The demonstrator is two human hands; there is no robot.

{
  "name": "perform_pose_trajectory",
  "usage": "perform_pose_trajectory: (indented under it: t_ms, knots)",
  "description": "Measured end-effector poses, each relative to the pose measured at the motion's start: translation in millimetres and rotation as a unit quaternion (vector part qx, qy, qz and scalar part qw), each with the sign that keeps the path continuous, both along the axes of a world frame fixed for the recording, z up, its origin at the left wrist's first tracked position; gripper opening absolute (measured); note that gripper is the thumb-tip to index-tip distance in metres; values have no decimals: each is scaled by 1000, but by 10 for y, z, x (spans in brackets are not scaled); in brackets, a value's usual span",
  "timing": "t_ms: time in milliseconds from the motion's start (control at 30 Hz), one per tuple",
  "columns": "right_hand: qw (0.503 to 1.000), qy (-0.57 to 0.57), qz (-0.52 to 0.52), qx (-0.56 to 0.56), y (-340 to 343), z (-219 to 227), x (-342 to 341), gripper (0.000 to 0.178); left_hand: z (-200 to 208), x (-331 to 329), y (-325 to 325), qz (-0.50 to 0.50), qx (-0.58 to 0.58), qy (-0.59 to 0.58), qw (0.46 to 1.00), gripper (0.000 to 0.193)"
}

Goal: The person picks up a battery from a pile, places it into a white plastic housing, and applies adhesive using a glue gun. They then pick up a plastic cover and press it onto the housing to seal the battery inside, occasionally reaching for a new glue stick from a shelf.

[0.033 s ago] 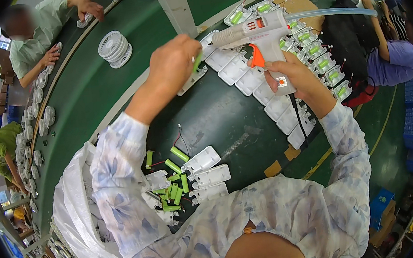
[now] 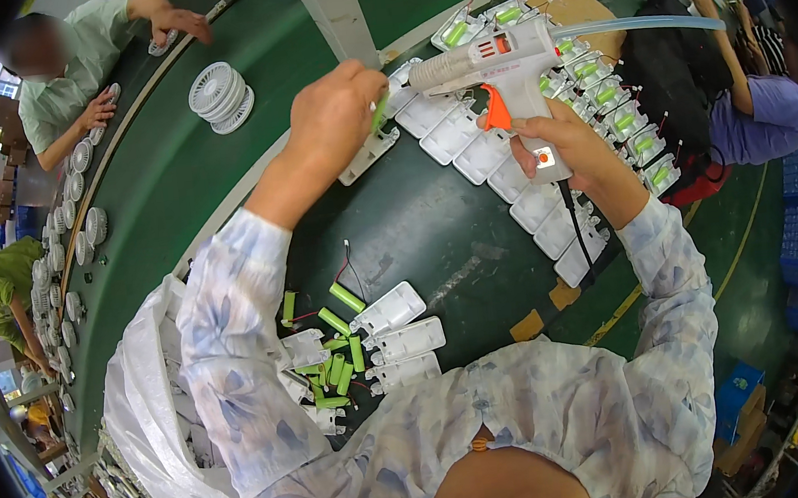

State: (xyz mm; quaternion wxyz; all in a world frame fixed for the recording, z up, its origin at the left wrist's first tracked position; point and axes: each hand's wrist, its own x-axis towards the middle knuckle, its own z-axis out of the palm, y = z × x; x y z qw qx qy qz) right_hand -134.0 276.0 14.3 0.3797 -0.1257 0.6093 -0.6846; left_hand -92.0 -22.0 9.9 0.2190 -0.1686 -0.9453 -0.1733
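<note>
My left hand [image 2: 333, 119] is closed around a green battery cell [image 2: 380, 116], most of it hidden by the fingers. Just beneath lies a white plastic housing [image 2: 367, 159]. In my right hand [image 2: 573, 144] is a white hot glue gun [image 2: 487, 64] with an orange trigger, my fingers wrapped about its handle. Its nozzle points left, close to my left hand. A translucent glue stick [image 2: 637, 24] sticks out of the back. Below the gun runs a curved row of white housings [image 2: 481, 153]. Behind it, more housings hold green cells with wires [image 2: 607, 94].
Loose green cells [image 2: 341, 375] and white housings [image 2: 406, 342] lie near my left forearm, beside a white plastic bag [image 2: 149, 398]. Stacked white fan grilles [image 2: 221, 95] sit on the green belt. A metal post [image 2: 335, 15] rises at the far edge. Co-workers sit left and right.
My left hand has shifted very slightly, with the cell still in it. The far-left co-worker's raised hand has moved a little to the right. The glue gun stays in place.
</note>
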Motion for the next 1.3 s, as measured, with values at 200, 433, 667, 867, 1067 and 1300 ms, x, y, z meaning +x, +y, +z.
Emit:
perform_pose_trajectory:
  t_ms: [200, 433, 667, 867, 1067, 1300]
  knots:
    - [999, -23, -28, -10, 72, -20, 18, 30, -260, -438, 93, -17, -55, -28, 998, 12]
    - [999, -17, -35, 18, 104, 13, 62, 30, -355, -600, 156, -42, -98, -38, 994, 10]
    - [999, -9, -25, 18, 104, 24, 77, 34, -364, -616, 158, -21, -81, -71, 994, 14]
    - [999, -9, -27, 16, 126, 25, 84, 30, -326, -649, 201, -18, -65, -98, 993, 14]
    - [1000, -4, -21, 23, 135, 29, 86, 31, -375, -640, 222, -37, -86, -69, 993, 18]
    - [999, 7, -36, 26, 116, 0, 106, 34, -416, -663, 200, -33, -74, -82, 993, 18]
